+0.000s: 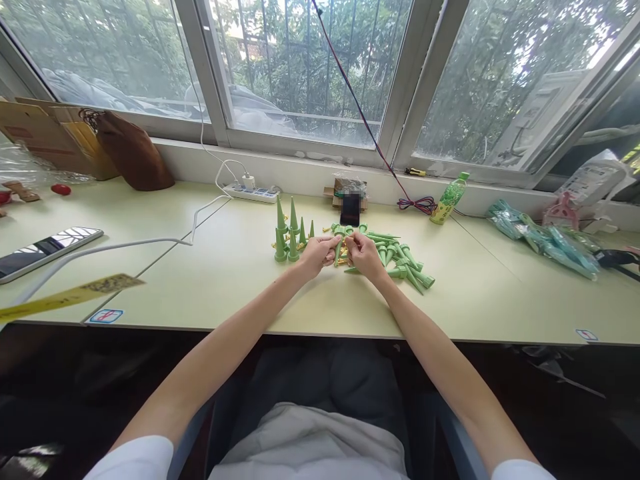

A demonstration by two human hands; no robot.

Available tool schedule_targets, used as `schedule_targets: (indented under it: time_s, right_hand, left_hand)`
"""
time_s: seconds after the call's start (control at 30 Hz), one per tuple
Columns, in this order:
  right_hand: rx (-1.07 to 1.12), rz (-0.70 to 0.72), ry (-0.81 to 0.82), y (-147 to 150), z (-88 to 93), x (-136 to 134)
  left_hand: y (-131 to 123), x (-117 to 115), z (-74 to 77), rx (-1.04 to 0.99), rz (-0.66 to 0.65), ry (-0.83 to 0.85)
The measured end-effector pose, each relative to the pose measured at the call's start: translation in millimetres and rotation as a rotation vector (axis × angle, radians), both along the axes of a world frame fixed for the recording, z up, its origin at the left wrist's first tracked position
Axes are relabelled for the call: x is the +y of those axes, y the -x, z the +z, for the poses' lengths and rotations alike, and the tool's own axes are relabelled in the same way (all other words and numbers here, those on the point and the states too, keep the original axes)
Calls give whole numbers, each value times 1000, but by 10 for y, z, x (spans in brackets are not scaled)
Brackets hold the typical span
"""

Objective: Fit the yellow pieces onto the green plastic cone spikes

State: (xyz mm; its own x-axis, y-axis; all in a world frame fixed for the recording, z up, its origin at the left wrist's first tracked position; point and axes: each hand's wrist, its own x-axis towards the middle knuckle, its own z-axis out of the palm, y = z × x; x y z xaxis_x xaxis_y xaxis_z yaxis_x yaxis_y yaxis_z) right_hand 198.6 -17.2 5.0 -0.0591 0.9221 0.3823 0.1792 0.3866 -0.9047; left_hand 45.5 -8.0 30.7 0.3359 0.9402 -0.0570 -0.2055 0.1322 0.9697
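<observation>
My left hand (319, 257) is closed around a green plastic watering spike (339, 253), which points down toward the table. Close beside it, my right hand (365, 255) is pinched at the spike's upper end; what its fingertips grip is too small and hidden to make out. To the left of my hands, several green spikes stand upright in a group (281, 245), tips up, with bits of yellow at their sides. A loose heap of green spikes (399, 255) lies to the right, partly behind my right hand. Small yellow pieces (343, 262) are scattered under and between my hands.
At the back stand a dark phone (350, 209) against a small box, a power strip (253, 192) and a green bottle (449, 199). A white cable (145, 244) crosses the left side near another phone (47, 251). Bagged items (545, 239) lie far right.
</observation>
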Motion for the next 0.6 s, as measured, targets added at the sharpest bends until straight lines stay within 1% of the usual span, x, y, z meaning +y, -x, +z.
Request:
schedule_targets:
  time_s: [0.1,0.17,0.27,0.37,0.47,0.6]
  right_hand:
    - [-156,-78,-125,-34,38,-26]
    - [-213,-90,-179,-44,76,-49]
    - [-243,-88,-206,-40,116,-76]
    - [-207,-96,-187,-27,121,-80]
    - [-147,-89,-133,-24,95,-59]
    - [-2,13,-2,-32,62,-31]
  left_hand:
    - [16,11,28,-48,-22,96]
    - [29,28,36,-59,-55,138]
    - [44,42,34,-51,-79,148]
    - [44,30,25,-31,-49,119]
    - [38,13,6,-24,-25,66]
    - [34,12,-35,2,-54,-34]
